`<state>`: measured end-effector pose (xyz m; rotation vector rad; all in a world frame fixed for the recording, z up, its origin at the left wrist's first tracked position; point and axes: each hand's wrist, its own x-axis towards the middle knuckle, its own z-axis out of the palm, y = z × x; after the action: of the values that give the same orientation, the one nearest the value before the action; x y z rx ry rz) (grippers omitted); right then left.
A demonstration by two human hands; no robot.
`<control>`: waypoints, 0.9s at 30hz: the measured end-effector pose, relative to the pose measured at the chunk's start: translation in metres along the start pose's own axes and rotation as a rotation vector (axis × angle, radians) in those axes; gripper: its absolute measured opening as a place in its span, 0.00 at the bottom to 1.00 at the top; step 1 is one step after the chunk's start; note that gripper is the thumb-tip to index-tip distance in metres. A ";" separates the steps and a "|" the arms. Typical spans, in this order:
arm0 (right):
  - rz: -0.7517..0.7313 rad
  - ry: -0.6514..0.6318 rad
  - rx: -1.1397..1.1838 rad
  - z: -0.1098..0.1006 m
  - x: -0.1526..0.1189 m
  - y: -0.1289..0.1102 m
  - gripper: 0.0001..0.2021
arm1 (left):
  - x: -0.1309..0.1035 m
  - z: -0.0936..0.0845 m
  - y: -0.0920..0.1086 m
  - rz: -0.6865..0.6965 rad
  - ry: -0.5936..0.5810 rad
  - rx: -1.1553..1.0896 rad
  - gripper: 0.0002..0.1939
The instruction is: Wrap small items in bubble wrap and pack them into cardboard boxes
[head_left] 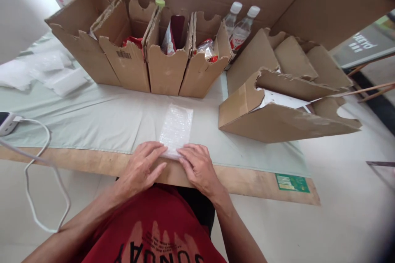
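A clear bubble wrap bag lies flat on the pale green cloth, with its near end at the table's front edge. My left hand rests its fingertips on the bag's near left corner, the thumb spread away from the fingers. At the near right corner, my right hand has its fingers and thumb closed on the bag's edge. Between the two hands the near edge looks slightly raised or folded. Whether anything is inside the bag I cannot tell.
Several cardboard bins stand along the back, some holding packaged goods. More bins stand at the right. Two clear bottles are behind them. Loose bubble wrap bags lie at the left, near a power strip with a white cable.
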<state>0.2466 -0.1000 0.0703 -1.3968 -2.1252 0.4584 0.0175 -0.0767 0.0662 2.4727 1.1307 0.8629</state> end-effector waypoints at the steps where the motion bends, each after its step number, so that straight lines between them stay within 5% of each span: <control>1: 0.024 -0.045 0.044 -0.004 0.002 -0.001 0.12 | 0.000 -0.001 0.001 0.010 -0.019 -0.023 0.14; 3: 0.079 -0.073 0.086 -0.007 0.003 -0.002 0.13 | 0.003 0.001 0.000 -0.009 -0.024 -0.025 0.13; 8: 0.075 0.194 -0.074 0.003 -0.005 0.005 0.16 | 0.024 0.020 -0.019 -0.090 0.024 0.051 0.12; 13: -0.033 0.129 -0.226 0.014 -0.007 0.011 0.17 | 0.028 0.024 -0.023 -0.103 0.064 0.057 0.14; 20: 0.055 0.115 -0.033 0.004 -0.011 0.007 0.12 | 0.012 0.004 -0.005 -0.056 -0.046 -0.123 0.19; 27: 0.015 0.154 -0.193 0.011 -0.008 0.011 0.20 | 0.046 0.024 -0.024 -0.211 0.001 -0.040 0.15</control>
<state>0.2507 -0.1027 0.0535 -1.5023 -2.0780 0.1477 0.0418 -0.0267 0.0542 2.2704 1.3317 0.8163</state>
